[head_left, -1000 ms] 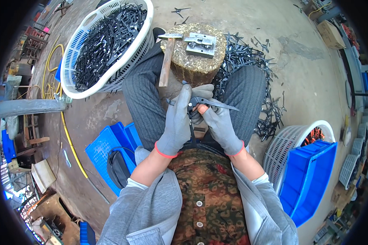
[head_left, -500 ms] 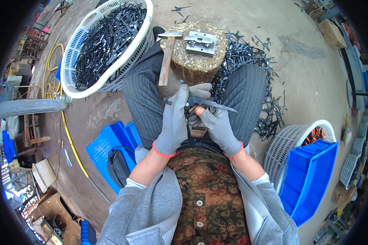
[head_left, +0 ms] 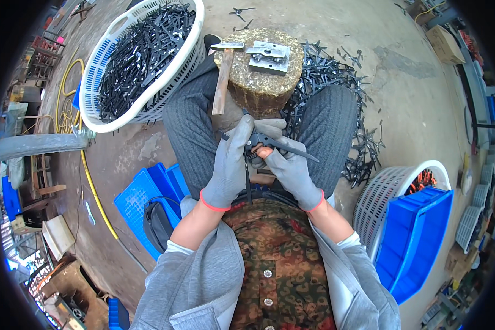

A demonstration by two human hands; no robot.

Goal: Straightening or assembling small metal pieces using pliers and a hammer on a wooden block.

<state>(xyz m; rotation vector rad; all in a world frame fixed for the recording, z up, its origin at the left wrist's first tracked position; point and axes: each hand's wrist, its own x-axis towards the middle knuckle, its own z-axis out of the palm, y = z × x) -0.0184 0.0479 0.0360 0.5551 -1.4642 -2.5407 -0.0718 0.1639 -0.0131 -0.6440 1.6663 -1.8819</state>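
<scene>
Between my knees I hold a pair of black pliers (head_left: 261, 141) in both gloved hands. My left hand (head_left: 229, 171) closes round the jaw end, partly hiding it. My right hand (head_left: 298, 177) grips the tool near its pivot. Its bare thumb tip presses by a small dark coil spring (head_left: 254, 149). One handle points right past my right fingers; the other hangs down between my hands. Just beyond, a wood stump (head_left: 258, 88) carries a hammer (head_left: 223, 82) with a wooden handle and a steel block (head_left: 269, 61) with a metal piece on top.
Black plier parts (head_left: 146, 60) fill a white basket (head_left: 148, 104) at far left. A heap of similar parts (head_left: 327, 77) lies right of the stump. Blue crates (head_left: 418, 242) stand by another white basket (head_left: 368, 203) at right. A yellow hose (head_left: 93, 190) runs along the left floor.
The pliers' handles have spread: one now hangs down between my hands, where earlier only the right-pointing one showed. My hands stay in nearly the same place.
</scene>
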